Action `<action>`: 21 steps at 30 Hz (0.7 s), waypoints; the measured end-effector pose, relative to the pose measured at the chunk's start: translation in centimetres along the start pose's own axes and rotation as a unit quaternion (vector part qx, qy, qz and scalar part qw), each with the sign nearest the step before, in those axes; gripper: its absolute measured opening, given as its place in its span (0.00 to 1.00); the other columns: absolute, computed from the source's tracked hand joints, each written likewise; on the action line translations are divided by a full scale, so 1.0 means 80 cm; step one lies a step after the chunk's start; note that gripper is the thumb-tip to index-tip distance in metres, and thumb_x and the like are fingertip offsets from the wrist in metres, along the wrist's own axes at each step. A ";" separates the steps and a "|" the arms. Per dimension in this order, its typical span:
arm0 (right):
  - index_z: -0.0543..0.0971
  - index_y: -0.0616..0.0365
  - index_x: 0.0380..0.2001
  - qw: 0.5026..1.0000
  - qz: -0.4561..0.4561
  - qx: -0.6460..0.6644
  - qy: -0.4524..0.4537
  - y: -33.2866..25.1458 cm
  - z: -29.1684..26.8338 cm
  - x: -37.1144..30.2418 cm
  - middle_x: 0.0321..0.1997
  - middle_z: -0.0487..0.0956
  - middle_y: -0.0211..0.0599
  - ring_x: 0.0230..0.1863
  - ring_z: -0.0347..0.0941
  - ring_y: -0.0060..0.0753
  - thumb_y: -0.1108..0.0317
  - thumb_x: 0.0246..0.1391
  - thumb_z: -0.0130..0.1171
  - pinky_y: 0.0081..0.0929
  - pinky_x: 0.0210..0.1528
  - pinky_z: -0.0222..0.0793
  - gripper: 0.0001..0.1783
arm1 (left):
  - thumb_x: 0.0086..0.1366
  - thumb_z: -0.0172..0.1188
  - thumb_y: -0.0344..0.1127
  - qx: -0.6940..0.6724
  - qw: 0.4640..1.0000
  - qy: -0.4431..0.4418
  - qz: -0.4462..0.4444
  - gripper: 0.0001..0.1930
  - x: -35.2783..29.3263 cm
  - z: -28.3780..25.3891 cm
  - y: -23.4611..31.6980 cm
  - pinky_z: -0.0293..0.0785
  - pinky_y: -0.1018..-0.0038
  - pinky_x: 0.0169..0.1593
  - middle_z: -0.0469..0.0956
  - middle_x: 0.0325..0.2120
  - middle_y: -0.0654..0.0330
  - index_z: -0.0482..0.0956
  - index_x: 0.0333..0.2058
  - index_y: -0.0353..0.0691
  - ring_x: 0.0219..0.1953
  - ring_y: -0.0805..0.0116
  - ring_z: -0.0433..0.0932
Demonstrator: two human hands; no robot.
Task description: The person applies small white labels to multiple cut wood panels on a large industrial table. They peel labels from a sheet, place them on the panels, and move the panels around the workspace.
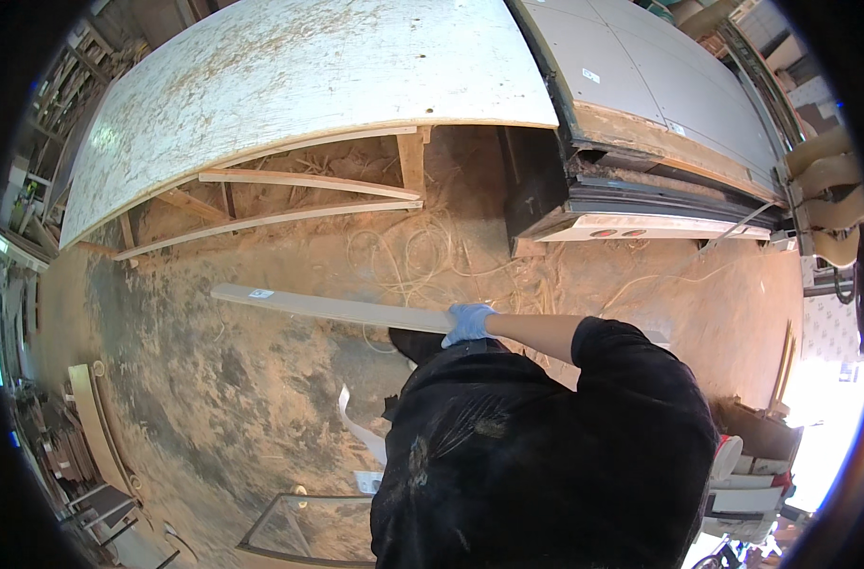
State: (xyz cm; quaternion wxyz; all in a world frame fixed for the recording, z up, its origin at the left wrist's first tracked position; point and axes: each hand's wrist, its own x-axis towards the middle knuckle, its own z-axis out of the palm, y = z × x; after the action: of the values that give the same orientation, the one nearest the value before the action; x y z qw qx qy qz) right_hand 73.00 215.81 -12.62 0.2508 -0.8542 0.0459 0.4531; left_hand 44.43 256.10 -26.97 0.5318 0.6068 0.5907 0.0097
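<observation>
My right hand (470, 324), in a blue glove, grips the right end of a long, narrow, pale board (347, 306). The arm reaches leftward from a short black sleeve across the front of my body. Reaching off to the left above the dusty floor, the board carries a small white label (260, 294) near its far end. My left hand does not show; my torso in the black shirt (546, 455) covers the lower middle of the view.
Ahead stands a large white-topped worktable (309, 71) on a wooden frame, strewn with wood dust. Stacked grey panels (650, 62) lie to its right. A thin hose (422, 256) loops over the floor (214, 379). A framed rectangular stand (304, 526) is at the lower left.
</observation>
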 end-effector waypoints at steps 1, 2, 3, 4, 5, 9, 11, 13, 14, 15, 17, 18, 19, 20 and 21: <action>0.68 0.59 0.50 1.000 -0.012 0.001 0.002 -0.013 0.002 0.007 0.50 0.71 0.49 0.51 0.68 0.46 0.40 0.26 0.65 0.34 0.50 0.63 0.47 | 0.60 0.52 0.47 -0.002 1.000 0.000 -0.002 0.29 0.008 -0.005 0.004 0.65 0.67 0.47 0.63 0.51 0.54 0.56 0.56 0.42 0.49 0.59 0.65; 0.69 0.60 0.48 1.000 -0.011 0.009 -0.002 -0.028 0.004 0.013 0.50 0.71 0.49 0.50 0.68 0.46 0.40 0.26 0.65 0.35 0.50 0.63 0.47 | 0.60 0.52 0.47 -0.005 1.000 -0.001 -0.004 0.29 0.017 -0.009 0.011 0.65 0.67 0.47 0.63 0.51 0.54 0.56 0.56 0.42 0.49 0.58 0.65; 0.70 0.62 0.47 1.000 -0.010 0.017 -0.005 -0.043 0.006 0.020 0.49 0.71 0.50 0.50 0.68 0.46 0.39 0.26 0.64 0.35 0.49 0.64 0.47 | 0.60 0.52 0.48 -0.004 1.000 -0.004 -0.005 0.29 0.027 -0.009 0.020 0.65 0.67 0.47 0.63 0.50 0.54 0.56 0.56 0.42 0.49 0.58 0.65; 0.71 0.63 0.45 0.999 -0.009 0.028 -0.015 -0.057 0.006 0.028 0.49 0.71 0.50 0.50 0.68 0.46 0.38 0.26 0.64 0.36 0.49 0.64 0.47 | 0.60 0.52 0.48 -0.006 1.000 -0.006 -0.004 0.29 0.038 -0.012 0.032 0.65 0.67 0.47 0.63 0.50 0.54 0.57 0.56 0.42 0.48 0.58 0.65; 0.70 0.63 0.46 0.999 -0.008 0.026 -0.026 -0.074 0.008 0.038 0.49 0.71 0.50 0.50 0.68 0.46 0.38 0.27 0.64 0.36 0.50 0.63 0.47 | 0.60 0.51 0.48 -0.009 1.000 -0.007 0.000 0.29 0.054 -0.015 0.045 0.65 0.67 0.47 0.64 0.50 0.53 0.57 0.55 0.41 0.48 0.58 0.65; 0.69 0.63 0.48 0.997 0.006 0.002 -0.071 -0.144 0.008 0.092 0.50 0.71 0.51 0.51 0.68 0.47 0.38 0.28 0.63 0.36 0.50 0.63 0.47 | 0.60 0.51 0.48 -0.016 1.000 -0.017 0.015 0.28 0.130 -0.013 0.106 0.65 0.66 0.46 0.64 0.49 0.53 0.58 0.55 0.40 0.48 0.57 0.66; 0.70 0.64 0.47 0.998 0.005 -0.012 -0.065 -0.181 0.003 0.126 0.48 0.72 0.51 0.50 0.69 0.46 0.38 0.27 0.63 0.36 0.50 0.64 0.47 | 0.60 0.51 0.48 -0.019 0.999 -0.026 0.031 0.28 0.179 -0.006 0.146 0.65 0.66 0.46 0.65 0.49 0.52 0.58 0.54 0.40 0.48 0.57 0.66; 0.72 0.65 0.44 0.999 0.008 -0.022 -0.045 -0.228 -0.005 0.156 0.47 0.73 0.51 0.49 0.69 0.45 0.37 0.27 0.63 0.36 0.49 0.64 0.46 | 0.60 0.51 0.48 -0.012 0.998 -0.035 0.047 0.28 0.229 0.004 0.195 0.65 0.66 0.46 0.65 0.48 0.52 0.59 0.54 0.39 0.47 0.57 0.66; 0.74 0.64 0.43 0.999 -0.021 -0.009 -0.033 -0.253 -0.017 0.173 0.46 0.74 0.50 0.48 0.70 0.45 0.37 0.26 0.63 0.36 0.48 0.65 0.45 | 0.60 0.51 0.48 -0.010 0.998 -0.040 0.055 0.28 0.253 0.008 0.223 0.65 0.66 0.46 0.65 0.48 0.52 0.59 0.54 0.39 0.47 0.57 0.66; 0.75 0.63 0.41 0.999 -0.035 0.002 -0.033 -0.282 -0.025 0.187 0.44 0.75 0.49 0.46 0.71 0.44 0.37 0.26 0.63 0.36 0.47 0.65 0.44 | 0.60 0.51 0.48 -0.001 0.997 -0.043 0.064 0.27 0.277 0.013 0.254 0.65 0.66 0.46 0.65 0.48 0.51 0.59 0.53 0.39 0.47 0.56 0.66; 0.77 0.62 0.39 0.998 -0.052 -0.011 -0.032 -0.340 -0.043 0.209 0.41 0.77 0.47 0.44 0.73 0.43 0.37 0.25 0.64 0.36 0.44 0.67 0.42 | 0.60 0.51 0.48 0.014 0.995 -0.057 0.080 0.27 0.324 0.020 0.319 0.65 0.66 0.46 0.66 0.48 0.51 0.60 0.53 0.38 0.47 0.56 0.67; 0.77 0.60 0.38 0.997 -0.058 -0.029 -0.030 -0.371 -0.047 0.221 0.40 0.77 0.45 0.42 0.73 0.42 0.37 0.25 0.64 0.36 0.43 0.68 0.41 | 0.60 0.51 0.48 0.019 0.994 -0.063 0.092 0.27 0.348 0.025 0.353 0.65 0.66 0.46 0.66 0.47 0.51 0.60 0.53 0.38 0.47 0.56 0.67; 0.78 0.59 0.38 0.995 -0.083 -0.046 -0.011 -0.400 -0.063 0.240 0.38 0.78 0.44 0.41 0.74 0.42 0.38 0.25 0.64 0.36 0.42 0.68 0.40 | 0.60 0.51 0.48 0.019 0.992 -0.071 0.100 0.27 0.371 0.034 0.388 0.65 0.66 0.46 0.66 0.47 0.51 0.60 0.53 0.38 0.47 0.56 0.67; 0.78 0.58 0.38 0.996 -0.065 -0.061 -0.022 -0.429 -0.074 0.263 0.38 0.78 0.44 0.40 0.74 0.42 0.38 0.25 0.64 0.35 0.41 0.69 0.39 | 0.60 0.51 0.48 0.022 0.991 -0.076 0.109 0.27 0.393 0.040 0.421 0.66 0.66 0.46 0.66 0.47 0.50 0.61 0.52 0.38 0.46 0.56 0.67; 0.78 0.57 0.38 0.995 -0.065 -0.067 -0.032 -0.457 -0.073 0.281 0.37 0.78 0.43 0.40 0.74 0.42 0.38 0.25 0.64 0.35 0.40 0.69 0.39 | 0.60 0.51 0.48 0.027 0.989 -0.083 0.116 0.27 0.415 0.046 0.451 0.66 0.66 0.46 0.67 0.47 0.50 0.61 0.52 0.38 0.46 0.56 0.67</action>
State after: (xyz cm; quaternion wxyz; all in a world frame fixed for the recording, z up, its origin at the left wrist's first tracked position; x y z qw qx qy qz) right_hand 101.73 248.22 -13.70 0.2236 -0.8551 -0.0479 0.4653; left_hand 82.31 287.43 -25.36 0.5575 0.6840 0.4704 0.0053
